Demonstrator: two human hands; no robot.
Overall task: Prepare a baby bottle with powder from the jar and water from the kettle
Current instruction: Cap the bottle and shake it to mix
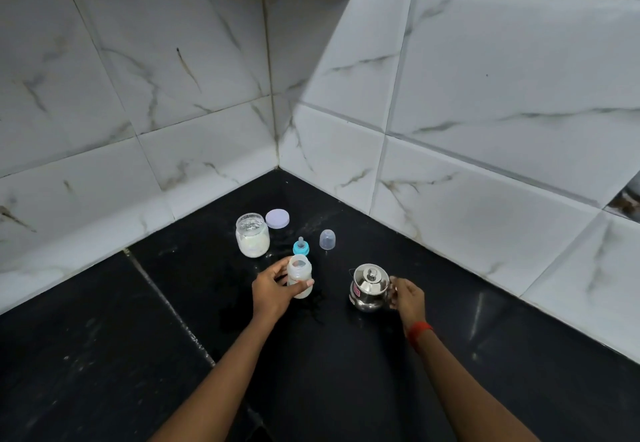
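Note:
A translucent baby bottle [300, 270] stands open-topped on the black counter, and my left hand [273, 289] is wrapped around its lower body. To its right sits a small steel kettle [368, 287] with its lid on; my right hand [408, 298] grips the handle on the kettle's right side. Behind the bottle stands the open glass jar [252, 239] of white powder. The bottle's blue teat ring [301, 246] rests upright just behind the bottle.
The jar's pale lilac lid [277, 218] lies flat behind the jar. A clear bottle cap [327, 240] stands right of the teat ring. White tiled walls [450, 151] meet in a corner close behind. A red band circles my right wrist.

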